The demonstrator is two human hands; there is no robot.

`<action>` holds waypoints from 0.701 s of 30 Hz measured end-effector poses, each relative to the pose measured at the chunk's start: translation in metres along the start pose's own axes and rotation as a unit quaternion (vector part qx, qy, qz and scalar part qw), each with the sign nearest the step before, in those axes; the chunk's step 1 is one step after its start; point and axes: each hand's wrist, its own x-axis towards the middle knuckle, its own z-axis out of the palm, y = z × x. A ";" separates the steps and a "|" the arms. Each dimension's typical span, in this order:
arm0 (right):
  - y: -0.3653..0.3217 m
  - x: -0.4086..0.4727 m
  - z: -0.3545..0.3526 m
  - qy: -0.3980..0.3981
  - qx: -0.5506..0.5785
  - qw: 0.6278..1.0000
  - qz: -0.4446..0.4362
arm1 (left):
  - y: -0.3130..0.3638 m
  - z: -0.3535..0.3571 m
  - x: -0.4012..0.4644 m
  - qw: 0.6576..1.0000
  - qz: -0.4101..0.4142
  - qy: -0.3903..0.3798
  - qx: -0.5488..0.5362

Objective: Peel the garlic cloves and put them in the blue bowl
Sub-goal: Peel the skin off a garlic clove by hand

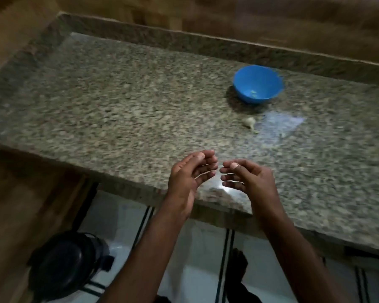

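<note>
Notably, no brand, label or legible writing shows on any item. Granite counter (123,101) carries the blue bowl (258,84), which sits toward the far right part of the surface, near the raised back edge. Small pale bits lie at the bowl's bottom; too blurred to identify. One unpeeled garlic clove (249,123) lies on the surface just in front of the bowl, apart from it, beside a bright patch of reflected light.

Both hands hover over the near edge of the counter, well apart from clove and bowl. Left hand (189,173): palm turned inward, fingers loosely curled, holding nothing visible. Right hand (248,177): fingers loosely curled, thumb resting along the index finger; nothing visible in its hold. Fingertips of the two hands face each other, close but not touching.

Below the counter: tiled floor (109,217) with dark lines, a dark round container (68,263) at lower left, a bare foot (239,262).
</note>
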 end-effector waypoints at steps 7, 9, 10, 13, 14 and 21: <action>0.015 0.065 -0.135 0.075 -0.058 0.994 0.048 | -0.090 0.106 0.084 0.989 -0.017 0.043 0.140; 0.023 0.089 -0.157 0.091 -0.091 0.990 0.051 | -0.110 0.121 0.110 0.964 0.037 0.052 0.258; 0.026 0.101 -0.165 0.098 -0.124 0.987 0.035 | -0.117 0.127 0.121 0.934 0.080 0.056 0.345; 0.025 0.132 -0.179 0.131 -0.240 0.962 -0.008 | -0.130 0.137 0.145 0.796 0.244 0.035 0.553; 0.021 0.141 -0.181 0.148 -0.290 0.945 -0.030 | -0.133 0.140 0.151 0.746 0.279 0.019 0.604; 0.006 0.204 -0.173 0.091 -0.501 0.851 -0.131 | -0.151 0.127 0.158 0.606 0.344 -0.010 0.717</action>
